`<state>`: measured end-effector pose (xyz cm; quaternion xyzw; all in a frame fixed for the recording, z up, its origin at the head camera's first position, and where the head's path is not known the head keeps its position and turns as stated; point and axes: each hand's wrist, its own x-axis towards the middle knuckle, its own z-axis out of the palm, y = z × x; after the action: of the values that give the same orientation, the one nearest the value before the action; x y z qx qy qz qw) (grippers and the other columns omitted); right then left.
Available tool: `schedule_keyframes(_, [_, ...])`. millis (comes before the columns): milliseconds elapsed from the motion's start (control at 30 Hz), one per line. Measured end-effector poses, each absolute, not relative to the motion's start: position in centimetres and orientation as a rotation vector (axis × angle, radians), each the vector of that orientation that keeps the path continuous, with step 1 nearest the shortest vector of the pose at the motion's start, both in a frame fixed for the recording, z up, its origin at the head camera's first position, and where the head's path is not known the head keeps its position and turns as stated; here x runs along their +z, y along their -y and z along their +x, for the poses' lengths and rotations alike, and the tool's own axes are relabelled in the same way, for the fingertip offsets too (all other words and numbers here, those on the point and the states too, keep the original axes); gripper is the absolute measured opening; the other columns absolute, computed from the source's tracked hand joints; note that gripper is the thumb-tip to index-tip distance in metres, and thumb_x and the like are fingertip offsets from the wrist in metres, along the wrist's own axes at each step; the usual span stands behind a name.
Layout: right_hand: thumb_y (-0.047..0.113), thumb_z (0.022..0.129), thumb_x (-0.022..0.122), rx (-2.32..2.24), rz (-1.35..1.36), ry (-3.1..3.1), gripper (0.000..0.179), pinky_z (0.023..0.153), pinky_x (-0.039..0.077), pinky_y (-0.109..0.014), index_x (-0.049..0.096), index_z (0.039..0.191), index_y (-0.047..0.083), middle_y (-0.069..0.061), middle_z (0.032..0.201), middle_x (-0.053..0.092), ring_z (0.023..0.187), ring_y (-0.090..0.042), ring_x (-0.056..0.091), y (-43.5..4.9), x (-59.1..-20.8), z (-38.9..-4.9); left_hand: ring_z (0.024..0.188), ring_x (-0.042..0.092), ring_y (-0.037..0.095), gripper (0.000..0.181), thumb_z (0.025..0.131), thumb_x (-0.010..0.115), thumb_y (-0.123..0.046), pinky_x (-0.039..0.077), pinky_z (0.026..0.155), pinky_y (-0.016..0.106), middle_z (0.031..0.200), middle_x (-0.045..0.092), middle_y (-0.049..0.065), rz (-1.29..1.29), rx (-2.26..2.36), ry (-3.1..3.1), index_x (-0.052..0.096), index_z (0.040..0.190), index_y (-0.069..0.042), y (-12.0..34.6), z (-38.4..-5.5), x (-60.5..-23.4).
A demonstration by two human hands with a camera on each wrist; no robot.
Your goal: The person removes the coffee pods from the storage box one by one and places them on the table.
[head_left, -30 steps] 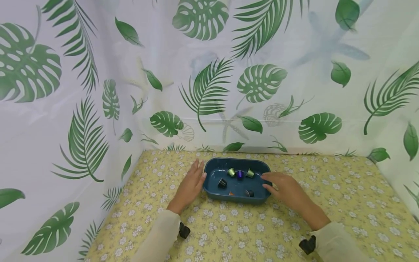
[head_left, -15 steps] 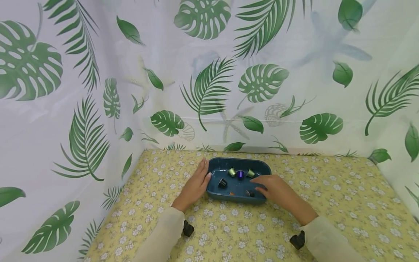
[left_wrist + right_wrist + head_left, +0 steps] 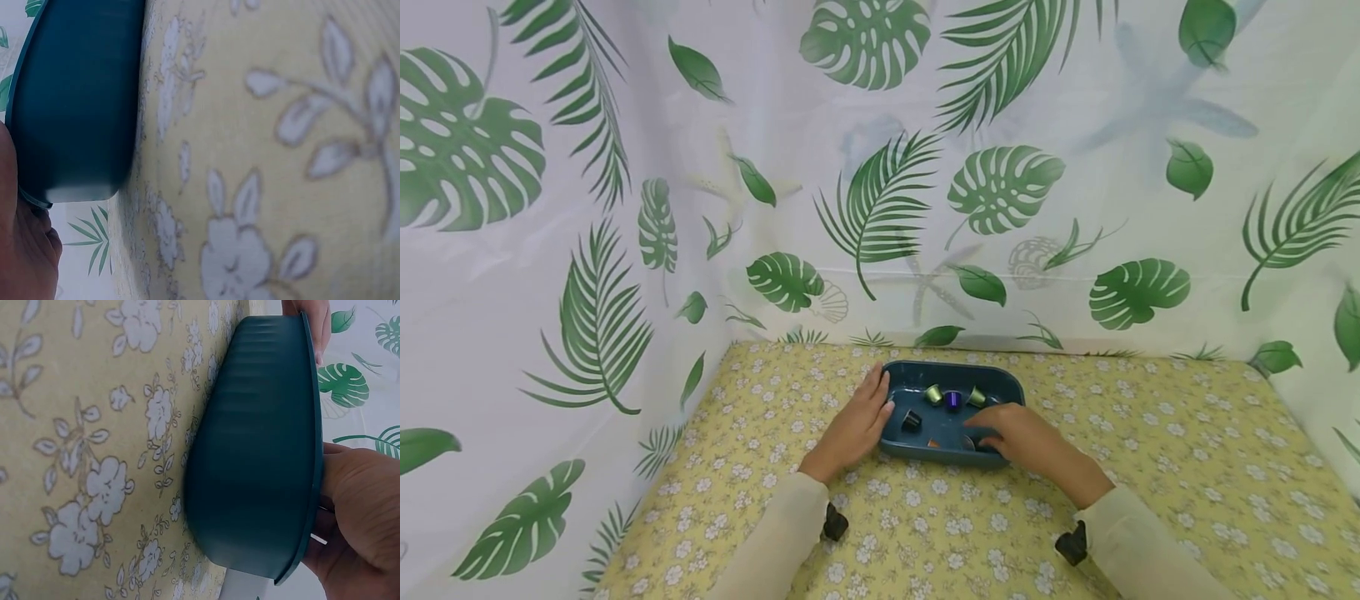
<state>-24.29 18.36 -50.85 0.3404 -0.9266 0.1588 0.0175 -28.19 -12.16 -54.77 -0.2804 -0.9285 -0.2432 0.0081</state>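
A blue-green tray holds several small coffee capsules. My left hand rests with extended fingers along the tray's left end, at the rim. My right hand reaches over the right end into the tray, fingertips down around a dark capsule near the front wall. The hand covers part of this capsule, and I cannot tell whether the fingers pinch it. A black capsule lies to the left, a purple capsule between two green ones at the back. An orange capsule shows behind the front wall.
The tray stands on a yellow floral tablecloth, near the back of the table. White curtains with green leaf prints close off the back and sides. Black wrist-camera mounts sit at both sleeves.
My right hand has moved left and down into the tray, onto the dark capsule. My left hand has shifted right against the tray's left end. The tray sits slightly further right in view.
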Motion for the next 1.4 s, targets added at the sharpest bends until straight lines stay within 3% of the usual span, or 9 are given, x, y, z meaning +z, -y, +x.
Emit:
schedule_keyframes(100, [0.003, 0.087, 0.079, 0.500, 1.072, 2.920, 0.037, 0.083, 0.059, -0.039, 0.073, 0.123, 0.004, -0.011, 0.118, 0.073, 0.105, -0.028, 0.071, -18.3, -50.9, -24.5, 0.157, 0.001, 0.027, 0.063, 0.113, 0.024, -0.040, 0.016, 0.124, 0.045, 0.169, -0.013, 0.003, -0.879, -0.741, 2.919, 0.008, 0.163, -0.006, 12.1, -28.1, -54.7])
schedule_keyframes(233, [0.001, 0.087, 0.078, 0.557, 1.090, 2.978, 0.037, 0.083, 0.059, -0.040, 0.073, 0.123, 0.003, -0.010, 0.118, 0.073, 0.104, -0.027, 0.071, -18.2, -50.7, -25.0, 0.157, 0.001, 0.026, 0.062, 0.114, 0.029, -0.036, 0.016, 0.124, 0.045, 0.169, -0.013, 0.002, -0.859, -0.732, 2.923, 0.007, 0.164, -0.006, 11.9, -28.1, -55.0])
schedule_keyframes(467, [-0.001, 0.086, 0.079, 0.594, 1.117, 3.053, 0.036, 0.103, 0.046, -0.059, 0.075, 0.121, 0.005, -0.007, 0.116, 0.074, 0.102, -0.026, 0.071, -17.8, -50.5, -25.5, 0.156, 0.003, 0.027, 0.063, 0.114, 0.029, -0.035, 0.018, 0.124, 0.046, 0.169, -0.012, 0.004, -0.856, -0.714, 2.926, 0.005, 0.163, -0.005, 11.9, -28.2, -55.0])
schedule_keyframes(633, [-0.002, 0.085, 0.079, 0.588, 1.133, 3.077, 0.036, 0.097, 0.052, -0.052, 0.076, 0.120, 0.007, -0.006, 0.116, 0.074, 0.102, -0.025, 0.071, -17.6, -50.5, -25.7, 0.157, 0.005, 0.028, 0.065, 0.113, 0.025, -0.041, 0.017, 0.124, 0.044, 0.169, -0.012, 0.003, -0.832, -0.678, 2.943, 0.004, 0.163, -0.005, 11.7, -28.1, -54.8])
schedule_keyframes(833, [0.000, 0.085, 0.079, 0.602, 1.164, 3.086, 0.035, 0.088, 0.058, -0.044, 0.077, 0.119, 0.008, -0.005, 0.115, 0.075, 0.100, -0.022, 0.072, -17.4, -50.8, -26.0, 0.156, 0.005, 0.026, 0.064, 0.113, 0.029, -0.036, 0.019, 0.124, 0.045, 0.169, -0.012, 0.004, -0.772, -0.699, 2.972, 0.004, 0.163, -0.004, 11.5, -27.8, -54.7])
schedule_keyframes(1000, [0.000, 0.086, 0.079, 0.620, 1.159, 3.099, 0.033, 0.089, 0.058, -0.044, 0.077, 0.118, 0.006, -0.005, 0.114, 0.075, 0.098, -0.022, 0.072, -17.2, -51.0, -26.2, 0.156, 0.005, 0.024, 0.064, 0.113, 0.030, -0.036, 0.020, 0.123, 0.044, 0.170, -0.011, 0.003, -0.740, -0.699, 2.987, 0.005, 0.163, -0.005, 11.4, -27.6, -54.7])
schedule_keyframes(1200, [0.000, 0.085, 0.080, 0.619, 1.089, 3.161, 0.034, 0.095, 0.054, -0.050, 0.076, 0.119, 0.006, -0.006, 0.114, 0.075, 0.100, -0.024, 0.071, -16.9, -51.0, -26.5, 0.156, 0.004, 0.022, 0.066, 0.113, 0.023, -0.043, 0.020, 0.123, 0.044, 0.169, -0.013, 0.002, -0.725, -0.695, 3.002, 0.004, 0.163, -0.005, 11.4, -27.6, -54.7])
schedule_keyframes(1300, [0.001, 0.085, 0.080, 0.639, 1.058, 3.182, 0.034, 0.104, 0.046, -0.057, 0.076, 0.119, 0.006, -0.007, 0.113, 0.075, 0.097, -0.022, 0.072, -16.7, -51.1, -26.6, 0.156, 0.002, 0.021, 0.069, 0.111, 0.016, -0.049, 0.020, 0.124, 0.042, 0.169, -0.016, 0.001, -0.720, -0.671, 3.016, 0.001, 0.163, -0.007, 11.4, -27.7, -54.7])
schedule_keyframes(1400, [0.002, 0.085, 0.081, 0.645, 1.061, 3.181, 0.034, 0.106, 0.042, -0.061, 0.076, 0.118, 0.004, -0.007, 0.112, 0.075, 0.096, -0.023, 0.072, -16.5, -51.2, -26.6, 0.156, 0.002, 0.021, 0.068, 0.112, 0.018, -0.048, 0.020, 0.123, 0.042, 0.169, -0.016, 0.000, -0.719, -0.692, 3.008, 0.000, 0.163, -0.007, 11.5, -27.7, -54.9])
